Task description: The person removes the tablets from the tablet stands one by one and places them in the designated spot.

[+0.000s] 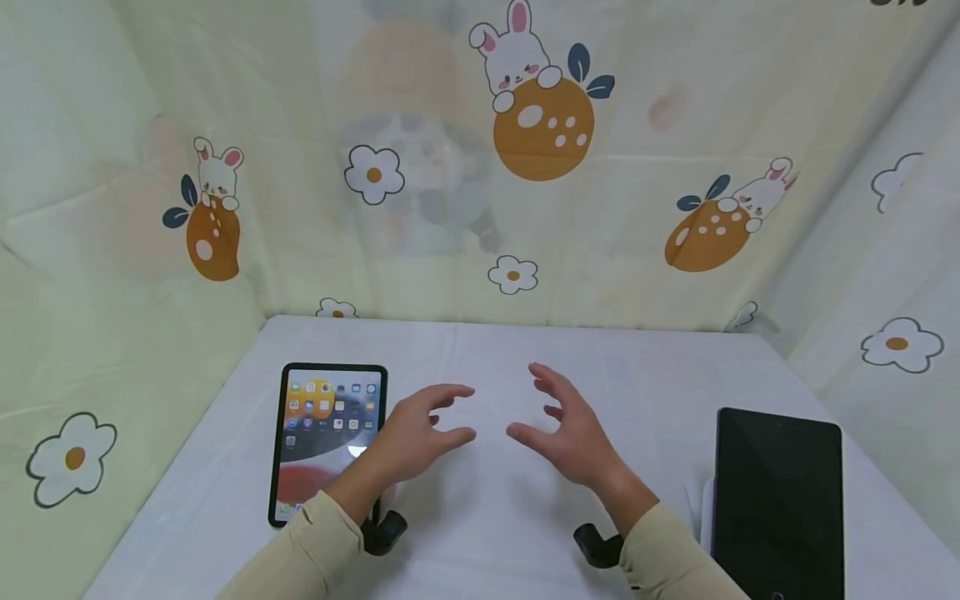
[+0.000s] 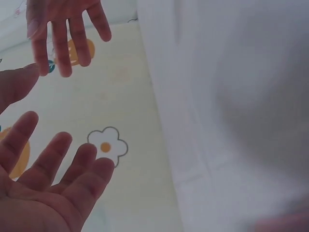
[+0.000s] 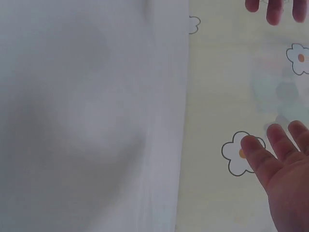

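Note:
My left hand (image 1: 420,433) is raised over the middle of the white table, fingers spread and loosely bent, with nothing in it. Facing it across a gap is my right hand (image 1: 573,429), also bare, its thumb and fingers apart. A tablet with a lit home screen (image 1: 330,433) lies at the left, partly covered by my left wrist and sleeve. To the right of my right forearm lies a dark-screened tablet (image 1: 778,500). In the left wrist view the left hand's fingers (image 2: 77,179) are parted; the right wrist view shows the right fingers (image 3: 263,157) extended.
A white object (image 1: 705,512) shows along the dark tablet's left edge. Black wrist mounts (image 1: 384,533) hang under both forearms. A cream curtain (image 1: 420,250) printed with rabbits and flowers encloses the back and sides of the white table (image 1: 487,517).

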Motion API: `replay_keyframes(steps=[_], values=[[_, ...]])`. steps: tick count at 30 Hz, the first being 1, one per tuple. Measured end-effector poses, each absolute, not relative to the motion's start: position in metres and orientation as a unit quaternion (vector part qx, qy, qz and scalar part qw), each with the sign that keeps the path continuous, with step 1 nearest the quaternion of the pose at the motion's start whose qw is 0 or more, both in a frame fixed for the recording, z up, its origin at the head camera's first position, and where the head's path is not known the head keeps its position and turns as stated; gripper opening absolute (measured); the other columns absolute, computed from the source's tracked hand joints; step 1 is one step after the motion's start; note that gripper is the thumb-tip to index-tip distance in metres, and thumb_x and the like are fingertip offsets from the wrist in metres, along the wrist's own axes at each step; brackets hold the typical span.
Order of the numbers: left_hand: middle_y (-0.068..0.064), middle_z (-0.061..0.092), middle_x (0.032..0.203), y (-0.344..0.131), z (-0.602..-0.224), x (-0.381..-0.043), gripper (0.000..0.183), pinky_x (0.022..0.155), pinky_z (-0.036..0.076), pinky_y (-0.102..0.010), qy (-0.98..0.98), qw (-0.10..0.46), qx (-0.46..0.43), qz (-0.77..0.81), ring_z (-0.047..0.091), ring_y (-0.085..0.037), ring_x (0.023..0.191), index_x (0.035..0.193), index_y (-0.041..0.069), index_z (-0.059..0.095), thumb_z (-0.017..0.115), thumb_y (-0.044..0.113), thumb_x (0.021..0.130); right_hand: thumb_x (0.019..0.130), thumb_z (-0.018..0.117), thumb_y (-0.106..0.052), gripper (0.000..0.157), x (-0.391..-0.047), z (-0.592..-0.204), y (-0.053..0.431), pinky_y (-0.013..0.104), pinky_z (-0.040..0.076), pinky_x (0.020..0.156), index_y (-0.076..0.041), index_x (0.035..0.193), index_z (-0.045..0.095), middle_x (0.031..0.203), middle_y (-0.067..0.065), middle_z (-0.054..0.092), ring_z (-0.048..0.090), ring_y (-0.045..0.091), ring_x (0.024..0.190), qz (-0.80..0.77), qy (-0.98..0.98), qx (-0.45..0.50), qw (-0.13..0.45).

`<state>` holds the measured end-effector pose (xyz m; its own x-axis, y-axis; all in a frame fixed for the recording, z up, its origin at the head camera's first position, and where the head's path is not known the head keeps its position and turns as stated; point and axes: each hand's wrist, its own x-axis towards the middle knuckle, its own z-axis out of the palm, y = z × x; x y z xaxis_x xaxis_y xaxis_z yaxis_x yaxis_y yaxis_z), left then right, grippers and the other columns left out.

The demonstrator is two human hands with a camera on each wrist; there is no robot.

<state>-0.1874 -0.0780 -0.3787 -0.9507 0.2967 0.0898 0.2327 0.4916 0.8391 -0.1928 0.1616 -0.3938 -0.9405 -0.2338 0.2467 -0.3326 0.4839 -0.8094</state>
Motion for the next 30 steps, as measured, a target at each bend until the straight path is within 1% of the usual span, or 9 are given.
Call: replay_keyframes(steps=[4, 7, 9, 11, 15, 18, 22, 26, 30], values=[[0.001, 0.06, 0.136, -0.09, -0.377, -0.179, 0.044, 0.101, 0.047, -0.046, 0.869, 0.022, 0.162, 0.468, 0.054, -0.028, 0.126, 0.131, 0.017, 0.065, 0.077, 0.015, 0.089, 0.085, 0.081, -0.027, 0.081, -0.189, -0.399, 0.158, 0.055, 0.036, 0.11, -0.014, 0.153, 0.038, 0.156, 0.008, 0.04, 0.037, 0.031, 0.141, 0.489, -0.856, 0.163, 0.045], [0.001, 0.059, 0.136, -0.098, -0.376, -0.175, 0.044, 0.102, 0.046, -0.047, 0.869, 0.025, 0.162, 0.466, 0.054, -0.027, 0.126, 0.13, 0.018, 0.066, 0.078, 0.015, 0.088, 0.086, 0.08, -0.028, 0.078, -0.186, -0.399, 0.155, 0.06, 0.03, 0.111, -0.018, 0.153, 0.041, 0.155, 0.005, 0.041, 0.035, 0.03, 0.143, 0.483, -0.86, 0.157, 0.042], [0.0, 0.058, 0.138, -0.104, -0.374, -0.172, 0.044, 0.104, 0.044, -0.048, 0.868, 0.033, 0.163, 0.469, 0.053, -0.028, 0.127, 0.13, 0.018, 0.066, 0.078, 0.016, 0.088, 0.086, 0.079, -0.03, 0.076, -0.185, -0.398, 0.152, 0.063, 0.029, 0.11, -0.02, 0.152, 0.042, 0.155, 0.004, 0.041, 0.035, 0.03, 0.143, 0.475, -0.864, 0.158, 0.042], [-0.002, 0.058, 0.139, -0.11, -0.373, -0.17, 0.044, 0.105, 0.043, -0.05, 0.868, 0.043, 0.164, 0.466, 0.052, -0.03, 0.128, 0.13, 0.017, 0.066, 0.078, 0.018, 0.088, 0.087, 0.079, -0.027, 0.074, -0.184, -0.396, 0.149, 0.061, 0.031, 0.11, -0.018, 0.151, 0.044, 0.154, 0.004, 0.043, 0.038, 0.03, 0.142, 0.477, -0.861, 0.171, 0.047], [-0.005, 0.058, 0.139, -0.122, -0.374, -0.165, 0.043, 0.104, 0.044, -0.05, 0.865, 0.053, 0.167, 0.471, 0.054, -0.032, 0.127, 0.13, 0.016, 0.066, 0.078, 0.016, 0.088, 0.086, 0.08, -0.02, 0.068, -0.183, -0.395, 0.144, 0.054, 0.04, 0.106, -0.013, 0.146, 0.049, 0.148, 0.005, 0.051, 0.05, 0.028, 0.132, 0.492, -0.846, 0.2, 0.053], [-0.006, 0.059, 0.138, -0.13, -0.375, -0.162, 0.043, 0.104, 0.044, -0.049, 0.858, 0.06, 0.163, 0.483, 0.056, -0.031, 0.124, 0.13, 0.015, 0.066, 0.078, 0.016, 0.088, 0.085, 0.08, -0.017, 0.065, -0.182, -0.396, 0.141, 0.052, 0.045, 0.102, -0.012, 0.143, 0.051, 0.143, 0.004, 0.054, 0.055, 0.025, 0.125, 0.501, -0.838, 0.209, 0.052], [-0.004, 0.058, 0.139, -0.146, -0.375, -0.155, 0.045, 0.104, 0.044, -0.043, 0.858, 0.069, 0.151, 0.485, 0.057, -0.028, 0.124, 0.131, 0.016, 0.065, 0.078, 0.019, 0.088, 0.086, 0.079, -0.017, 0.063, -0.182, -0.4, 0.135, 0.049, 0.047, 0.101, -0.012, 0.142, 0.052, 0.142, 0.002, 0.056, 0.057, 0.023, 0.123, 0.5, -0.839, 0.213, 0.032], [-0.007, 0.054, 0.143, -0.169, -0.375, -0.148, 0.045, 0.103, 0.044, -0.039, 0.866, 0.05, 0.162, 0.47, 0.053, -0.03, 0.129, 0.131, 0.013, 0.065, 0.079, 0.019, 0.088, 0.087, 0.078, -0.02, 0.062, -0.183, -0.403, 0.13, 0.048, 0.047, 0.101, -0.012, 0.143, 0.052, 0.142, 0.002, 0.056, 0.058, 0.022, 0.123, 0.494, -0.842, 0.218, 0.007], [-0.011, 0.047, 0.149, -0.193, -0.374, -0.143, 0.046, 0.101, 0.045, -0.043, 0.871, 0.009, 0.185, 0.456, 0.046, -0.038, 0.134, 0.129, 0.008, 0.065, 0.08, 0.012, 0.086, 0.086, 0.079, -0.019, 0.061, -0.184, -0.403, 0.127, 0.047, 0.045, 0.104, -0.011, 0.142, 0.054, 0.141, 0.002, 0.056, 0.057, 0.022, 0.123, 0.488, -0.846, 0.215, 0.007]])
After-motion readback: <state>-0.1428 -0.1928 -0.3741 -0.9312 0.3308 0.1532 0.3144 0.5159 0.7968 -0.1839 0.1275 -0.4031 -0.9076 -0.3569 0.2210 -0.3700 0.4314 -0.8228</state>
